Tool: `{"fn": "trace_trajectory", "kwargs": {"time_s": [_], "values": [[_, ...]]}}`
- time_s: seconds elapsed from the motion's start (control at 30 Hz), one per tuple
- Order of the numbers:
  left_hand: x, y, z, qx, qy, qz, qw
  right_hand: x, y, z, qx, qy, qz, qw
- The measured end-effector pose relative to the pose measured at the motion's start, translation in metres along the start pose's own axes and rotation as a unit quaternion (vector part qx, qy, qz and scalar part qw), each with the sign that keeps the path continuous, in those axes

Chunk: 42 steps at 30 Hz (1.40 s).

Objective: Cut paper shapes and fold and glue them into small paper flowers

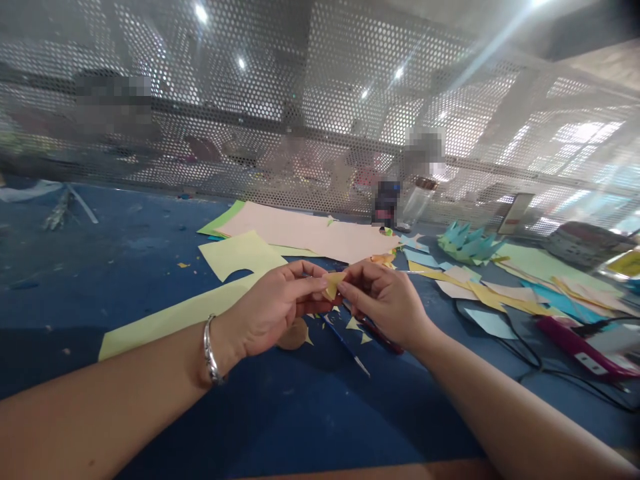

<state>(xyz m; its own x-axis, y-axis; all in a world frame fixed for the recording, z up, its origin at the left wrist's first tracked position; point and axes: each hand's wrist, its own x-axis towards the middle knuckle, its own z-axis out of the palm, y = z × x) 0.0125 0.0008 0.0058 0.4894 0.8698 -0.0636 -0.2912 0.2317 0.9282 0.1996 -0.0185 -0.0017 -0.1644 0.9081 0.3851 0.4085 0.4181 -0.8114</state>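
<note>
Between my fingertips is a small yellow piece of paper point(332, 285), pinched from both sides. My left hand point(280, 300), with a silver bracelet at the wrist, grips its left edge. The right edge is between the thumb and fingers of my right hand point(387, 300). Below them on the blue table lie a blue pen-like tool point(347, 348), a dark red-handled tool point(383, 337) partly covered by my right hand, and small yellow paper scraps point(353, 324). A round brown disc point(293, 335) sits under my left hand.
Yellow sheets point(165, 319) and a pink sheet point(300, 230) lie behind and left. Rightward are paper strips point(480, 293), a teal pointed paper form point(467, 243), a magenta power strip point(575, 347) and black cables point(530, 357). A perforated metal screen point(300, 100) borders the back.
</note>
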Motion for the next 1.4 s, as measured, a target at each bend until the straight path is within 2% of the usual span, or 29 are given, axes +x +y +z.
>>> {"fn": "trace_trajectory", "kwargs": {"time_s": [0.27, 0.5, 0.7, 0.93, 1.13, 1.23, 1.3, 1.4], "values": [[-0.001, -0.006, -0.002, 0.088, 0.003, 0.054, 0.995, -0.001, 0.003, 0.002, -0.017, 0.007, -0.009, 1.000], [0.000, -0.008, -0.001, 0.096, 0.062, 0.091, 0.989, -0.002, 0.007, 0.005, -0.032, 0.015, -0.014, 0.999], [0.002, -0.010, -0.003, 0.142, 0.076, 0.120, 0.980, -0.004, 0.006, 0.006, -0.081, 0.012, -0.056, 0.995], [0.006, -0.011, -0.012, 0.230, 0.052, 0.177, 0.956, -0.007, -0.001, 0.005, -0.070, 0.008, -0.047, 0.996], [0.003, -0.006, -0.011, 0.274, -0.039, 0.254, 0.927, -0.005, -0.003, 0.002, -0.032, 0.040, -0.021, 0.998], [-0.001, -0.004, -0.009, 0.286, -0.067, 0.271, 0.917, -0.004, -0.004, 0.001, -0.038, 0.044, -0.025, 0.998], [-0.002, -0.003, -0.009, 0.291, -0.059, 0.266, 0.917, -0.003, -0.003, -0.001, -0.043, 0.046, -0.023, 0.998], [0.000, -0.002, -0.013, 0.293, -0.015, 0.248, 0.923, 0.000, 0.002, -0.007, -0.061, 0.051, -0.004, 0.997]]}}
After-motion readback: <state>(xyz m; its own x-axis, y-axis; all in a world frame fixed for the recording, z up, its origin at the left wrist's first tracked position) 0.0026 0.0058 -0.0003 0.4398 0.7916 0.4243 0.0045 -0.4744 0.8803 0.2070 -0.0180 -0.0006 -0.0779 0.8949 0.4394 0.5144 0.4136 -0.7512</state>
